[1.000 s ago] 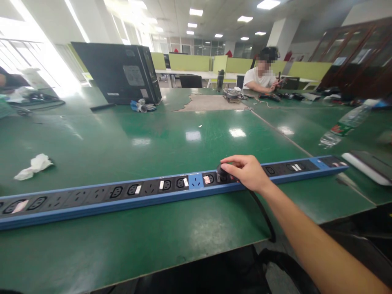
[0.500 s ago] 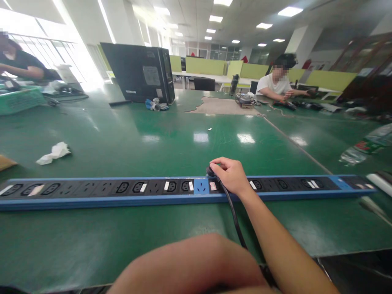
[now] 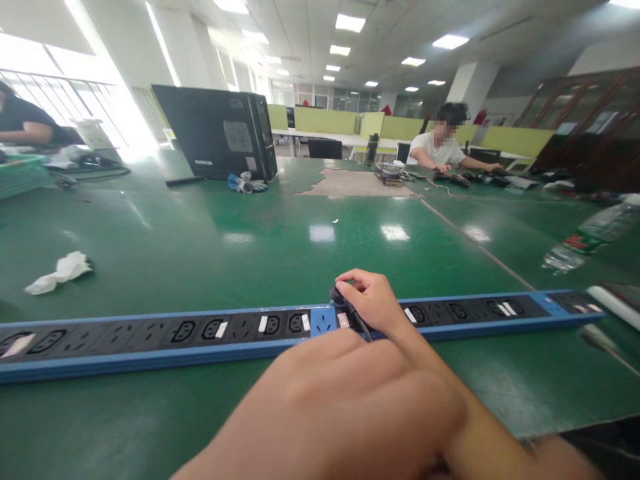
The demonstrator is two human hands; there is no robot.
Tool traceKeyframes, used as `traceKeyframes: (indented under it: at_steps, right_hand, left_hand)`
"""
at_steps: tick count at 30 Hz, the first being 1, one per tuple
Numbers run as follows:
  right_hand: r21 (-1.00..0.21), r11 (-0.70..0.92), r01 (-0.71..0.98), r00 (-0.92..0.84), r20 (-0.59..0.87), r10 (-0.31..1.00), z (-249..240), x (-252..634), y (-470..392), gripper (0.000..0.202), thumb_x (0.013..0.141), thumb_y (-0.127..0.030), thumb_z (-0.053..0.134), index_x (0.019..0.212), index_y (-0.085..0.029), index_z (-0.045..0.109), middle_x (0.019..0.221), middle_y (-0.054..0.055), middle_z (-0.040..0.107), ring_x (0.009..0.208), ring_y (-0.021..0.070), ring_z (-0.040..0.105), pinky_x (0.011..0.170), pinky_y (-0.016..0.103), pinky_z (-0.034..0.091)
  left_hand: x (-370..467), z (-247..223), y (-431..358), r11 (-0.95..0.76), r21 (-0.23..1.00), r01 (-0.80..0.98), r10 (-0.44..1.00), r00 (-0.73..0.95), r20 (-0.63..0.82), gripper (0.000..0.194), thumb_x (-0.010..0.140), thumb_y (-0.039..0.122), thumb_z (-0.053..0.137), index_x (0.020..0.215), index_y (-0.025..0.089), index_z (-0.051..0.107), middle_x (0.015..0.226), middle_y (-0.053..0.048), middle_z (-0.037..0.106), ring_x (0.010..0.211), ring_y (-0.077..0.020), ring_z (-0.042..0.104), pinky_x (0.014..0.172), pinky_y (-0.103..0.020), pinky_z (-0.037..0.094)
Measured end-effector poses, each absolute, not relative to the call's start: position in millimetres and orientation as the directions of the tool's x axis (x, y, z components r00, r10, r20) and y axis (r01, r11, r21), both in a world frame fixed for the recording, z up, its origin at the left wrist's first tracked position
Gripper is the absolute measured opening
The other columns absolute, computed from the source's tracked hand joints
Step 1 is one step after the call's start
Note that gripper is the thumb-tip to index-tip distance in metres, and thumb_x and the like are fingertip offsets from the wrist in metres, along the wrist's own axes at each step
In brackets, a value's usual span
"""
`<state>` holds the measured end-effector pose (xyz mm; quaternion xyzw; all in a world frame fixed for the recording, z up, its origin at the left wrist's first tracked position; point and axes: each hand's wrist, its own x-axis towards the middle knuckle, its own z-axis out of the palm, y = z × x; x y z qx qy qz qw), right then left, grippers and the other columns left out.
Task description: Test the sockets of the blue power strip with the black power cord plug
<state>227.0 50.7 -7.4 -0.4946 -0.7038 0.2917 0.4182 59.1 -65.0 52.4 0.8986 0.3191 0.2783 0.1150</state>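
A long blue power strip [image 3: 280,350] with black sockets lies across the green table. Over its middle, just right of the blue socket [image 3: 324,325], my right hand [image 3: 370,297] pinches a black plug [image 3: 338,293]. The plug sits at the strip's far edge; whether it touches the strip I cannot tell. A black cable [image 3: 364,327] runs down from the plug and vanishes behind my left hand [image 3: 350,400]. That hand is large and close to the camera, its fingers curled; what they hold is hidden.
Crumpled tissue [image 3: 63,270] lies on the left. A black computer case [image 3: 220,133] stands at the back with gloves [image 3: 247,182] beside it. A plastic bottle [image 3: 585,240] lies on the right. Two people sit at the table's far sides.
My left hand has risen, now covering the cable's lower part and some of the strip's near edge. My right hand keeps its pinch on the plug. The view has shifted slightly.
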Motion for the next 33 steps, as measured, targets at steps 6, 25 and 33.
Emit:
traceKeyframes:
  at_steps: [6, 25, 33]
  right_hand:
    - [-0.84, 0.321, 0.437, -0.151, 0.283, 0.947, -8.7, 227.9, 52.4, 0.025, 0.082, -0.036, 0.06, 0.09, -0.018, 0.073, 0.061, 0.0, 0.066, 0.051, 0.0114, 0.054, 0.052, 0.023, 0.04]
    - [-0.828, 0.321, 0.46, -0.159, 0.279, 0.947, -5.4, 226.3, 49.6, 0.023, 0.083, -0.036, 0.059, 0.088, -0.019, 0.073, 0.053, -0.004, 0.056, 0.049, 0.0107, 0.047, 0.05, 0.023, 0.036]
    - [-0.818, 0.331, 0.471, -0.171, 0.284, 0.944, -5.8, 227.0, 49.5, 0.024, 0.083, -0.037, 0.059, 0.089, -0.018, 0.073, 0.053, -0.004, 0.054, 0.05, 0.0112, 0.048, 0.053, 0.024, 0.035]
  left_hand:
    - [67.2, 36.5, 0.4, -0.7, 0.363, 0.615, 0.71, 0.547, 0.445, 0.026, 0.086, 0.035, 0.059, 0.065, 0.019, 0.056, 0.065, -0.001, 0.062, 0.063, -0.0149, 0.054, 0.062, -0.028, 0.036]
    - [48.2, 10.0, 23.4, -0.553, 0.304, 0.775, 0.831, 0.493, 0.257, 0.042, 0.083, 0.048, 0.058, 0.056, 0.019, 0.046, 0.055, 0.001, 0.051, 0.056, -0.0134, 0.045, 0.056, -0.026, 0.024]
    - [47.4, 14.2, 21.5, -0.468, 0.399, 0.789, 0.882, 0.39, 0.263, 0.049, 0.083, 0.045, 0.053, 0.046, 0.017, 0.037, 0.043, 0.004, 0.034, 0.045, -0.0087, 0.03, 0.053, -0.027, 0.015]
